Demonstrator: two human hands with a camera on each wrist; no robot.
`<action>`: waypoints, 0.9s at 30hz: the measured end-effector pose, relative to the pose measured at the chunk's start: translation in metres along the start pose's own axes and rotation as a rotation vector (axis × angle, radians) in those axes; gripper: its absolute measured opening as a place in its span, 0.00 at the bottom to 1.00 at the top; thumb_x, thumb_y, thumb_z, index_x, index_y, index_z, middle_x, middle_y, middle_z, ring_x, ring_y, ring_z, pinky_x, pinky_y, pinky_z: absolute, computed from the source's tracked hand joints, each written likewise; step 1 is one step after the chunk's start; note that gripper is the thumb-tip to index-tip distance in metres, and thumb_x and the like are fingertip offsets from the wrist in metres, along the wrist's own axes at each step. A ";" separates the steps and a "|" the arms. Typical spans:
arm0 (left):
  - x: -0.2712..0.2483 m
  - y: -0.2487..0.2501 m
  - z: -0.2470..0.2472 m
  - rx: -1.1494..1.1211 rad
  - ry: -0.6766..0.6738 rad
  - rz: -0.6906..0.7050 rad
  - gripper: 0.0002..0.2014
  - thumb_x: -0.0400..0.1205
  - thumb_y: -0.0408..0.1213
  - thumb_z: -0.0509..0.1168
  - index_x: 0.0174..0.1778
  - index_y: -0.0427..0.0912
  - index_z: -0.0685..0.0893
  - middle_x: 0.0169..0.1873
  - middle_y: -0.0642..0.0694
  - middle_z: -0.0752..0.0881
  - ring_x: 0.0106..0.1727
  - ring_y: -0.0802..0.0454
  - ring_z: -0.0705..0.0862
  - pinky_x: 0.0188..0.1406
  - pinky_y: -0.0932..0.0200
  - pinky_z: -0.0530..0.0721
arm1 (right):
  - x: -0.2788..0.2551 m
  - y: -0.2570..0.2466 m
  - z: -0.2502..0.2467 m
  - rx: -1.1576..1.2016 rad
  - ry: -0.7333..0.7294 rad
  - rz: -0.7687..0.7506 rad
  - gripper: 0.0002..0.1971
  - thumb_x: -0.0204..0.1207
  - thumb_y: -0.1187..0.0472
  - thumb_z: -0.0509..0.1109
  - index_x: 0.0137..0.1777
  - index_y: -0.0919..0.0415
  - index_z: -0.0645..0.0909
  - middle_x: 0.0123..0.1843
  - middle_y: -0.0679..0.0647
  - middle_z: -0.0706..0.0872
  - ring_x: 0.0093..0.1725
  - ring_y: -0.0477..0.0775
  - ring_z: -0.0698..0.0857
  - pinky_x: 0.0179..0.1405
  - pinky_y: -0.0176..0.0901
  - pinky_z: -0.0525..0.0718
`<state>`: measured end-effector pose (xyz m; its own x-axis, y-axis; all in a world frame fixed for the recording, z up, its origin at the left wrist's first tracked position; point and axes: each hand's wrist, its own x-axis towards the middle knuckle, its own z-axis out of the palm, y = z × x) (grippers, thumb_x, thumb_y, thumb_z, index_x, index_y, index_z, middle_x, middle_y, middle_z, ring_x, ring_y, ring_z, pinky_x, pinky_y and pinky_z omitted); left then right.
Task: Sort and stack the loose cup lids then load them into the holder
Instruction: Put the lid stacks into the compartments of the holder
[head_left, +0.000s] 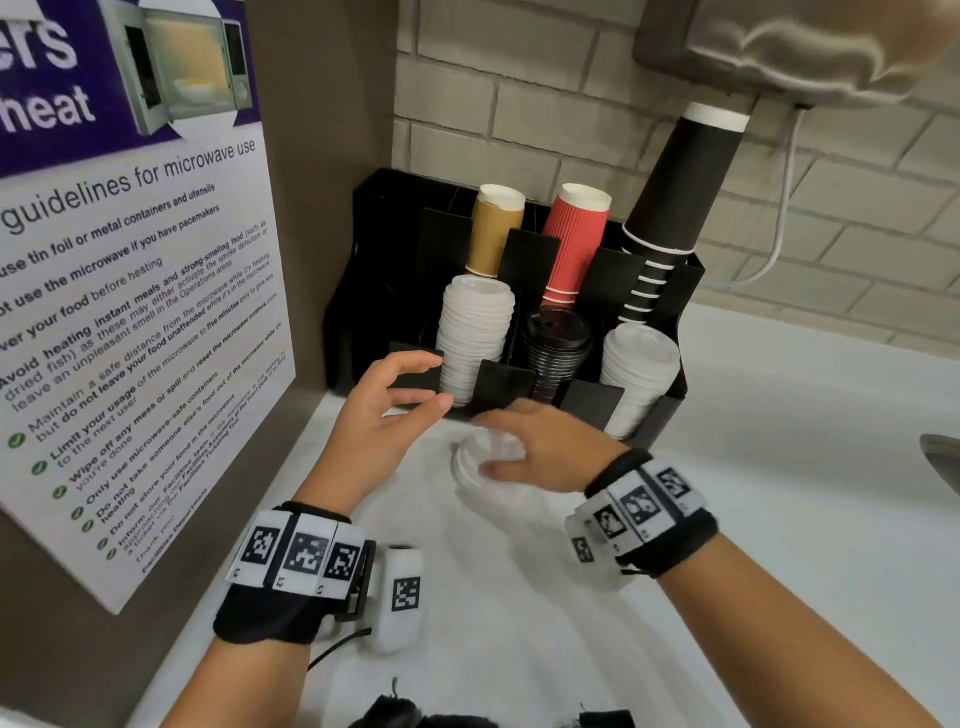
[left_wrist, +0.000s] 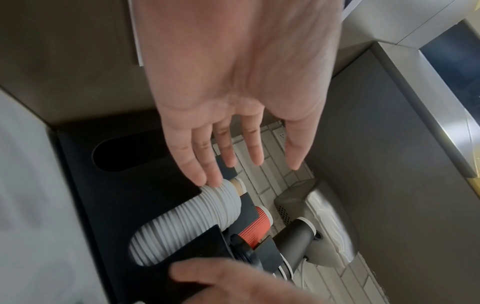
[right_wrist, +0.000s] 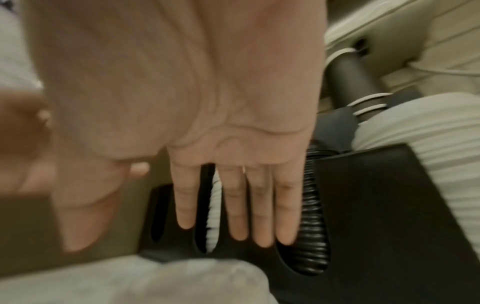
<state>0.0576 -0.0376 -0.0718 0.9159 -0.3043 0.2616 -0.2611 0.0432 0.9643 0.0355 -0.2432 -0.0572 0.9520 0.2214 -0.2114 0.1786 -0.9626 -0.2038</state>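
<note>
One loose white lid (head_left: 470, 457) lies on the white counter in front of the black holder (head_left: 363, 291). My right hand (head_left: 514, 441) is over this lid with straight fingers, thumb at its near rim; the right wrist view shows the fingers (right_wrist: 259, 226) extended and the lid (right_wrist: 194, 275) blurred below. My left hand (head_left: 415, 382) hovers empty beside the left white lid stack (head_left: 472, 338), thumb and fingers apart. The left wrist view shows the fingertips (left_wrist: 210, 179) near that stack (left_wrist: 182, 222). Black lids (head_left: 558, 343) fill the middle slot and white lids (head_left: 639, 374) the right one.
Tan (head_left: 493, 228), red (head_left: 574, 244) and black (head_left: 675, 197) cup stacks lean in the holder's back row. A microwave poster (head_left: 130, 312) covers the left wall. A wall-mounted unit (head_left: 805, 47) hangs at top right, with a white cable (head_left: 779, 223). A metal sink edge (head_left: 940, 457) shows at right.
</note>
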 end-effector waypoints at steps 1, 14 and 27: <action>0.000 0.001 -0.001 0.004 0.004 0.001 0.15 0.80 0.35 0.70 0.60 0.56 0.81 0.64 0.57 0.80 0.52 0.67 0.85 0.45 0.78 0.77 | 0.005 -0.004 0.006 -0.079 -0.078 0.057 0.37 0.74 0.38 0.69 0.81 0.42 0.61 0.70 0.58 0.72 0.68 0.62 0.75 0.67 0.55 0.77; 0.002 0.001 -0.005 0.006 -0.020 -0.033 0.17 0.78 0.37 0.72 0.60 0.56 0.81 0.63 0.55 0.81 0.56 0.59 0.86 0.45 0.74 0.80 | 0.022 -0.002 -0.005 0.220 -0.141 0.109 0.35 0.65 0.45 0.78 0.69 0.39 0.64 0.61 0.54 0.74 0.55 0.55 0.79 0.50 0.44 0.81; -0.002 0.006 0.011 -0.211 -0.291 0.015 0.44 0.61 0.41 0.82 0.74 0.62 0.72 0.71 0.52 0.77 0.63 0.49 0.85 0.52 0.53 0.88 | -0.030 -0.023 -0.020 1.132 0.264 -0.198 0.37 0.63 0.58 0.80 0.71 0.42 0.70 0.67 0.57 0.80 0.62 0.56 0.85 0.59 0.51 0.84</action>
<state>0.0511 -0.0470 -0.0671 0.7796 -0.5589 0.2825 -0.1769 0.2361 0.9555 0.0073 -0.2305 -0.0273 0.9781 0.1843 0.0969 0.1336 -0.1983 -0.9710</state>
